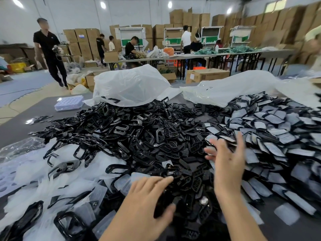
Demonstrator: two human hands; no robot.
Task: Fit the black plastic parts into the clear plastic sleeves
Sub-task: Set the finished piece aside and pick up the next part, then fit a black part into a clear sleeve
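A big heap of loose black plastic parts (132,136) covers the middle of the dark table. Clear plastic sleeves (34,173) lie scattered at the near left, some with black frames among them. At the right lies a pile of black parts in sleeves (271,136). My left hand (147,197) is low in the centre, with fingers and thumb curled round a small bunch of black parts (165,197). My right hand (225,164) hovers, blurred, at the edge of the sleeved pile, fingers spread and holding nothing.
Two large white plastic bags (132,86) (231,87) lie behind the heaps. A clear perforated tray (68,102) sits at the far left of the table (20,122). Beyond it, several people work at long tables among stacked cardboard boxes (206,74), and a person (50,51) walks at the left.
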